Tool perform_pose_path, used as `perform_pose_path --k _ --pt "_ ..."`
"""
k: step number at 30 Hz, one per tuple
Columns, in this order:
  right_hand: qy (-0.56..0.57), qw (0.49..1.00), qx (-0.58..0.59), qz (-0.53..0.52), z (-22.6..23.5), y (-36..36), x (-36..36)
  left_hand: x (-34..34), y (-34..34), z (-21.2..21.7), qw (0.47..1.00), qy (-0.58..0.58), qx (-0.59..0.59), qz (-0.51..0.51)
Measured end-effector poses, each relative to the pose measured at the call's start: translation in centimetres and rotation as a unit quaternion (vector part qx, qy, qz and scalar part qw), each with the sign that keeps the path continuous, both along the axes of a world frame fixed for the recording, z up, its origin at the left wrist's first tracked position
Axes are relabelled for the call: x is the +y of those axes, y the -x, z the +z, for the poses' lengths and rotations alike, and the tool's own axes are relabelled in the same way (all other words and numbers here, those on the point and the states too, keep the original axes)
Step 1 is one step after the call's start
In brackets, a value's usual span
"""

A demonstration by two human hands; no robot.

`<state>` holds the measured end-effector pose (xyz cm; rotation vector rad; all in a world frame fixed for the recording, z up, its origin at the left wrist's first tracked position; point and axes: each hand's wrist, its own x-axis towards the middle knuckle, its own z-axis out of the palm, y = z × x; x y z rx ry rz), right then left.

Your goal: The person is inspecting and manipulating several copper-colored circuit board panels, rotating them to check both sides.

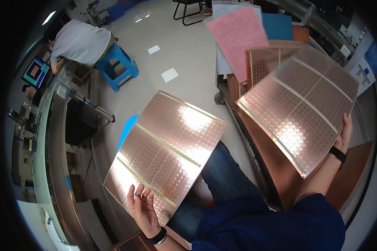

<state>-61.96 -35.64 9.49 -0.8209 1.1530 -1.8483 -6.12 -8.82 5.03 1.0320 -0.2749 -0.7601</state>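
My left hand (pixel 143 207) grips the near edge of a large copper-coloured panel (pixel 167 146) patterned with small repeated circuits and pale dividing strips; it is held tilted over my lap and catches bright glare. My right hand (pixel 345 136) holds a second, similar copper panel (pixel 301 108) by its right edge, raised above a cart. Both wrists wear dark bands. My legs in dark blue trousers (pixel 226 175) show beneath the left panel.
A cart (pixel 264 138) at my right carries a stack of copper panels (pixel 259 62), a pink sheet (pixel 238 35) and white papers. A glass-edged workbench (pixel 50 159) curves along the left. Another person (pixel 77 42) leans over it beside a blue stool (pixel 117 65).
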Motion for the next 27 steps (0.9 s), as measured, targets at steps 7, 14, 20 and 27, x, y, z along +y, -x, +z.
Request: perform_pose_path --k 7,14,20,27 --pt "-0.175 0.972 0.061 -0.143 -10.8 9.8 -4.2 -0.2 -1.0 -0.4 0.999 -0.042 -0.007 0.027" --pt "-0.155 0.985 -0.002 -0.077 -7.1 -2.6 -7.9 0.3 -2.1 -0.8 0.997 -0.055 -0.003 0.062" --pt "-0.124 0.938 0.271 0.176 -16.0 -10.4 -18.1 0.9 -2.8 -1.6 0.996 -0.053 0.012 0.072" --pt "-0.144 0.838 0.497 0.171 -22.5 -17.8 -20.3 5.2 -5.2 -3.7 0.987 -0.067 0.013 0.144"
